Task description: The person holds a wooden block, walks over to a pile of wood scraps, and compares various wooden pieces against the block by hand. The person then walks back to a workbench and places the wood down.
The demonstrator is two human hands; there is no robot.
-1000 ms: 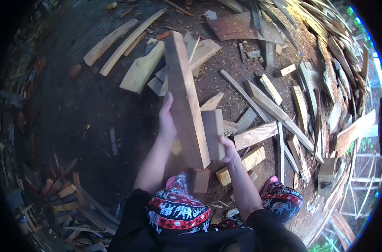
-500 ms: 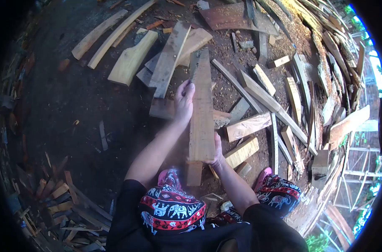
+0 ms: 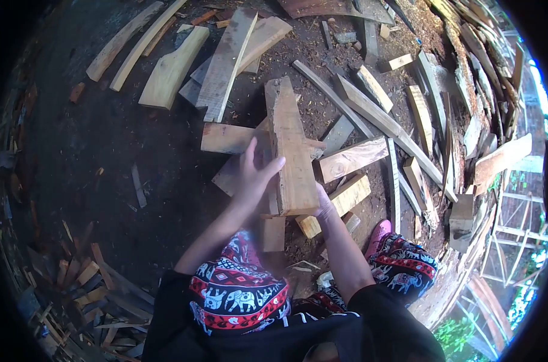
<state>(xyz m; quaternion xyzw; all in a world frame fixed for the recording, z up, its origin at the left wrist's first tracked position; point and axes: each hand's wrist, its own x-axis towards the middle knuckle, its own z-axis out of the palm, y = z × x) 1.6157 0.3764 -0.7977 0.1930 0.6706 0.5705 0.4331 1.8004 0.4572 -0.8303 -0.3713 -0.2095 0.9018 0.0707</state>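
Note:
A thick wooden plank [image 3: 295, 148], rough with bark along its left edge, is held tilted up in front of me. My right hand [image 3: 325, 202] grips its lower right corner, the fingers hidden underneath. At the left edge is my left hand [image 3: 256, 175], slightly blurred, fingers apart, with the thumb tip against the bark side. Beneath the plank, other wood pieces lie crossed on the ground, among them a short board [image 3: 225, 139] to the left and a block [image 3: 272, 234] near my knees.
Long boards [image 3: 228, 63] and curved slabs [image 3: 126, 42] lie at the upper left. Loose blocks [image 3: 352, 160] and a long beam [image 3: 394, 130] are scattered to the right. A scrap pile [image 3: 99, 295] sits at the lower left; stacked wood [image 3: 488, 78] lines the right side.
The plank has turned to show its bark edge, and its near end has risen. My left hand has loosened from its edge and spread its fingers. The view has shifted slightly.

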